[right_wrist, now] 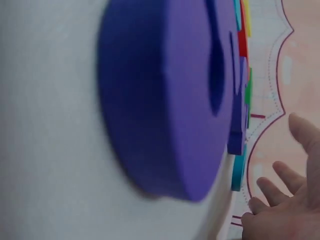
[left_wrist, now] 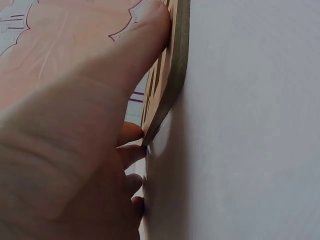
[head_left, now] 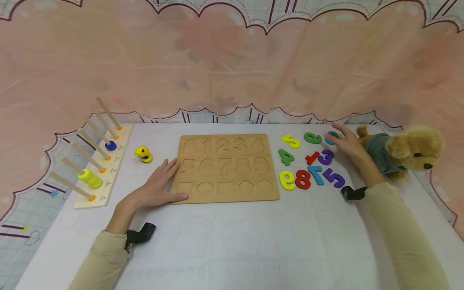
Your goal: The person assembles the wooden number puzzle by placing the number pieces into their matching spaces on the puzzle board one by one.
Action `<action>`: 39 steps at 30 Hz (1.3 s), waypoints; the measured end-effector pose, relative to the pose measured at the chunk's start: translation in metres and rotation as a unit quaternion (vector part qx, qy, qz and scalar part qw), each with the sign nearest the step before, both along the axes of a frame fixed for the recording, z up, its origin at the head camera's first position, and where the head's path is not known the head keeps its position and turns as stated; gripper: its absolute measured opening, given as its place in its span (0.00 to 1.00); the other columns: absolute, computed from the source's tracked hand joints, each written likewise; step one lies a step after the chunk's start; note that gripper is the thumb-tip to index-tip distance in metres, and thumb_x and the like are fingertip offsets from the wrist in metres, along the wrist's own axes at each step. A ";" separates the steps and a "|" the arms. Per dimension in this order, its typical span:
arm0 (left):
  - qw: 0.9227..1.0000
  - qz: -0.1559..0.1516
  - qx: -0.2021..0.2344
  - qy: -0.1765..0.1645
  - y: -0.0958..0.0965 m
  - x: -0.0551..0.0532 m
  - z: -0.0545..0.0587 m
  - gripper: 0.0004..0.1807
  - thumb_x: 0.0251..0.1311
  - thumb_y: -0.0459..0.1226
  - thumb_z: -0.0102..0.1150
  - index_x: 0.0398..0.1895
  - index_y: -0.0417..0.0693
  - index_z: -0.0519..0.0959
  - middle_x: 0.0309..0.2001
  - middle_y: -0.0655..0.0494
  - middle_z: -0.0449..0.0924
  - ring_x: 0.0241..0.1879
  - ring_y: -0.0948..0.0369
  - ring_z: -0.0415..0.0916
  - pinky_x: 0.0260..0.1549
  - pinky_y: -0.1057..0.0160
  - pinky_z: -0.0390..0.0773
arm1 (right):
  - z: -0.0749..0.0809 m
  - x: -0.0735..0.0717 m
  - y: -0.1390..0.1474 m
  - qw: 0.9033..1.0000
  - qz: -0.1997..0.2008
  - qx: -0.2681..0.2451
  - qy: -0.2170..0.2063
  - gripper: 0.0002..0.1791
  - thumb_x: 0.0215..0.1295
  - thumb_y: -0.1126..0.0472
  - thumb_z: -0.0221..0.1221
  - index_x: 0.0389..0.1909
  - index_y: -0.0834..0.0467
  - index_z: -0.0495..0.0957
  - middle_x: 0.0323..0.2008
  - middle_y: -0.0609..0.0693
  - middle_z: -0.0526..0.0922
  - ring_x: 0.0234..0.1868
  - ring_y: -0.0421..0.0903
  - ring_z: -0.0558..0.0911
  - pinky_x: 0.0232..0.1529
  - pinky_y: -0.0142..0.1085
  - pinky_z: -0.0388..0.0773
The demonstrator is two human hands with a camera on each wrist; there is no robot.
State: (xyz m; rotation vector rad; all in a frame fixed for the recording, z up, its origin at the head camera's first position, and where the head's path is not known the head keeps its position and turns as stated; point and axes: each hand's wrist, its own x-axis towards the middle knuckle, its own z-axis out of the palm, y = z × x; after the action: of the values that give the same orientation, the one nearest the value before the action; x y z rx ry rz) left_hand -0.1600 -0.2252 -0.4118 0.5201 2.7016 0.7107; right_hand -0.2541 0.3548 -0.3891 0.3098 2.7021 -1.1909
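A wooden number board [head_left: 224,169] with cut-out digits and shapes lies flat on the table. My left hand [head_left: 157,185] rests at its left side, the thumb over the front left corner. In the left wrist view, the thumb lies on the board [left_wrist: 177,55] and the other fingertips are along its edge. Over on the right, my right hand [head_left: 349,143] reaches above a blue round number piece [head_left: 331,137], which it partly covers. Its fingers are spread and hold nothing. Close in the right wrist view is a purple 5 [right_wrist: 195,150]; the blue piece [right_wrist: 239,170] shows near the fingers.
Colored numbers, among them a red 8 [head_left: 302,179], green 4 [head_left: 286,157] and purple 3 [head_left: 326,157], lie right of the board. A teddy bear [head_left: 388,155] sits beyond the right hand. At left are a yellow duck [head_left: 143,154] and a peg stand [head_left: 117,161] with rings.
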 end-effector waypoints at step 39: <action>0.999 0.001 0.040 0.010 0.000 0.001 -0.008 0.59 0.51 0.58 0.66 0.77 0.41 0.45 0.78 0.38 0.36 0.77 0.38 0.27 0.71 0.33 0.34 | -0.027 -0.006 0.015 0.999 -0.011 -0.048 -0.016 0.49 0.70 0.48 0.55 0.77 0.56 0.33 0.78 0.58 0.33 0.78 0.60 0.36 0.77 0.56 0.41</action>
State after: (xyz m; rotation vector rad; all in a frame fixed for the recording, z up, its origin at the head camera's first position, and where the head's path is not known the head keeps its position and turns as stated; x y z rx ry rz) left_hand -0.1589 -0.2253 -0.4193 0.5472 2.7010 0.8202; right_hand -0.2603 0.3702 -0.4159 0.3426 2.6105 -1.3038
